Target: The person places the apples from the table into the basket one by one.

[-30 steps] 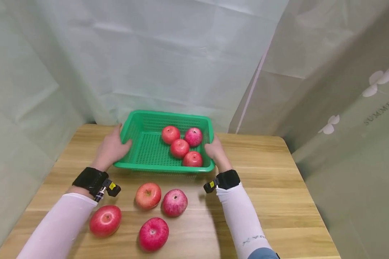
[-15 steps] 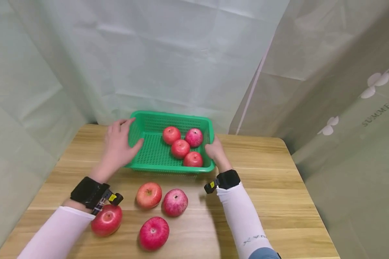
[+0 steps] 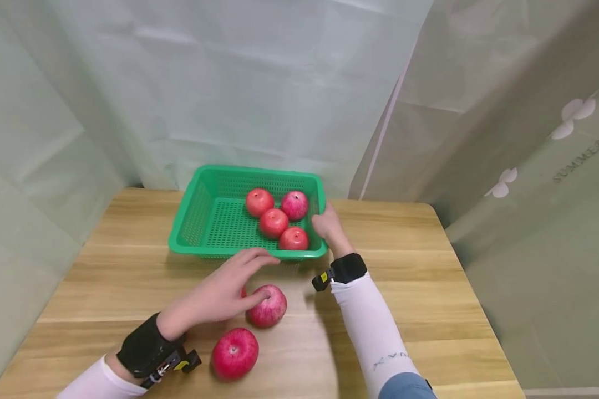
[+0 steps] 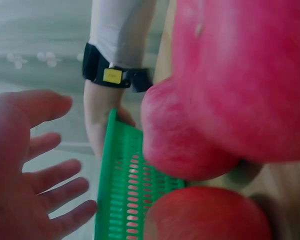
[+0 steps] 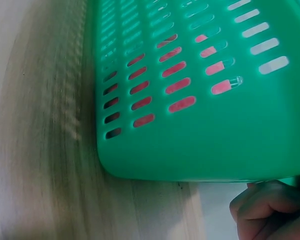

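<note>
Pale curtains closed in a wooden table (image 3: 404, 288), where the left hand (image 3: 219, 293) hovered at about 7 o'clock with fingers spread and loose, holding nothing, its thumb at a pinkish apple (image 3: 269, 307) and probably hiding another apple beneath the palm. Toward 6 o'clock lay a red apple (image 3: 235, 353), and at 12 o'clock a green basket (image 3: 199, 213) held four apples (image 3: 275, 220), while the right hand (image 3: 326, 226) gripped its 3 o'clock rim with curled fingers.

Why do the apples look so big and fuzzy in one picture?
Left wrist view: the apples sit very close to the camera, out of focus, as is the left hand. Head view: sharp, evenly lit. Right wrist view: the basket is fairly clear, the table streaky.
</note>
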Demonstrator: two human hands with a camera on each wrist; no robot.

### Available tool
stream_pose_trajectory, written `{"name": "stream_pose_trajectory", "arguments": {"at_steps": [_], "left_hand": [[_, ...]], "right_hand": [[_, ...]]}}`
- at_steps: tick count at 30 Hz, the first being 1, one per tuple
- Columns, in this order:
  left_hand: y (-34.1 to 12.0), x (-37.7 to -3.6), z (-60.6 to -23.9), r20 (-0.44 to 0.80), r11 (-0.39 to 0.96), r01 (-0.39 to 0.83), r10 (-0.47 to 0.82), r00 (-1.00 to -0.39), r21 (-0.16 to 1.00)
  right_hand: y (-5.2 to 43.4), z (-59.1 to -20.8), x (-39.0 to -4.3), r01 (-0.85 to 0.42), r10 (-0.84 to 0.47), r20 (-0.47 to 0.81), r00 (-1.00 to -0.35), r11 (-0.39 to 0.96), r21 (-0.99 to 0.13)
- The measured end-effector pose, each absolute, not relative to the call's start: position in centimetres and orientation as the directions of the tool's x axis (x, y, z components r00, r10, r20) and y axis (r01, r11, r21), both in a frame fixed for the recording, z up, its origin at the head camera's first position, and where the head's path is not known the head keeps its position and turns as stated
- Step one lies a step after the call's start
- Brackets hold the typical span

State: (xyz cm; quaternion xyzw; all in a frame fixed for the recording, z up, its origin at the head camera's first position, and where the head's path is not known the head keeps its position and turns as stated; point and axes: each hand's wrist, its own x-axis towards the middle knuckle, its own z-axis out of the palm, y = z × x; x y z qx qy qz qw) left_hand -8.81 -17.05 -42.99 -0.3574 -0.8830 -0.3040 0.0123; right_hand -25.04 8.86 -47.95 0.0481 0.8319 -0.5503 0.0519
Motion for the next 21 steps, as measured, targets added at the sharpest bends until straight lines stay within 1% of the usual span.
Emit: {"name": "stream_pose_trajectory", "arguments": {"at_steps": [3, 8, 14, 18, 21], "left_hand": [[-16.6, -8.7, -43.4, 0.181, 0.553, 0.647, 0.67, -0.72, 0.526], [-16.0, -8.9, -44.0, 0.111, 0.561, 0.657, 0.712, -0.693, 0.504], [-14.6, -8.8, -44.4, 0.043, 0.562, 0.701, 0.766, -0.641, 0.44], [-13.7, -8.7, -44.8, -0.042, 0.593, 0.697, 0.773, -0.633, 0.403], [-13.1, -8.7, -44.9, -0.092, 0.609, 0.688, 0.771, -0.63, 0.395]], "right_hand": [[8.8, -47.7, -25.3, 0.137, 0.029, -0.137, -0.99, 0.39, -0.911], [8.7, -47.2, -25.5, 0.127, 0.026, -0.127, -0.992, 0.388, -0.913], [8.8, -47.3, -25.4, 0.133, 0.023, -0.135, -0.991, 0.381, -0.915], [8.8, -47.5, -25.2, 0.142, 0.029, -0.142, -0.989, 0.383, -0.913], [8.7, -47.7, -25.0, 0.152, 0.036, -0.15, -0.988, 0.38, -0.912]]}}
